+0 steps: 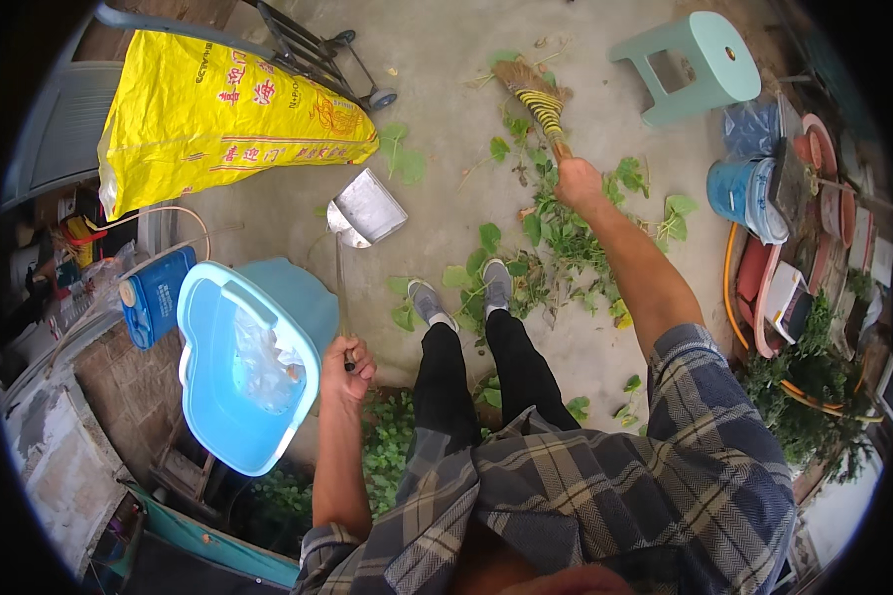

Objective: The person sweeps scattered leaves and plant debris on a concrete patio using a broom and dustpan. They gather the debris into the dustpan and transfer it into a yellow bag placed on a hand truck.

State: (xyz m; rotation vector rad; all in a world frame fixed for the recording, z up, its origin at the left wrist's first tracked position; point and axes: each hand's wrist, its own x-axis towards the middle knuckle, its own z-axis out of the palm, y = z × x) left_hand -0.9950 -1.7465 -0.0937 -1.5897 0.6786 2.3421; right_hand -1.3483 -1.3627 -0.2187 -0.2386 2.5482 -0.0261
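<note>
My left hand is closed around the upper end of the thin handle of a metal dustpan, whose pan lies on the concrete ahead of my feet. In my right hand is the short handle of a straw broom with yellow and black binding; its bristles touch the ground near some leaves. Cut green vines and leaves are strewn under and beside the broom and around my shoes. Just left of my left hand stands a light blue plastic bucket with crumpled clear plastic inside.
A full-looking yellow woven sack leans by a folding hand cart at upper left. A pale green plastic stool is at upper right. Blue buckets, basins and an orange hose line the right side. A blue jerrycan stands left.
</note>
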